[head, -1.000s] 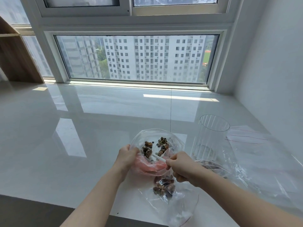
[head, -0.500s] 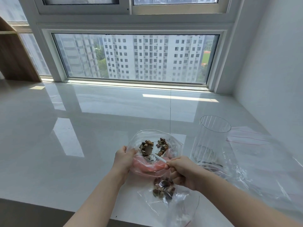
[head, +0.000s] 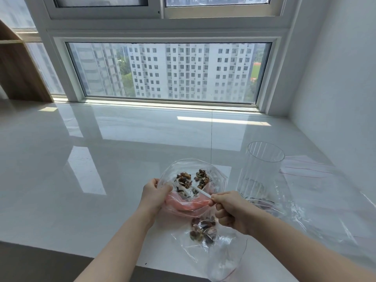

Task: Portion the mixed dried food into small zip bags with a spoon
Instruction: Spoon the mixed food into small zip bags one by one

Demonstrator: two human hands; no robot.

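My left hand grips the near left edge of an open clear zip bag and holds its mouth wide. Inside it lie brown and dark pieces of mixed dried food. My right hand grips the handle of a white spoon, whose bowl reaches into the bag among the food. Below my hands, a second clear zip bag lies flat on the counter with a small heap of the same food in it.
A tall clear ribbed cup stands to the right on the glossy white counter. More clear zip bags are spread at the right, near the wall. A window runs along the back; the counter's front edge is near me.
The spoon's bowl has shifted slightly inside the held bag and my right hand has drawn back a little. My left hand keeps its grip on the bag's edge.
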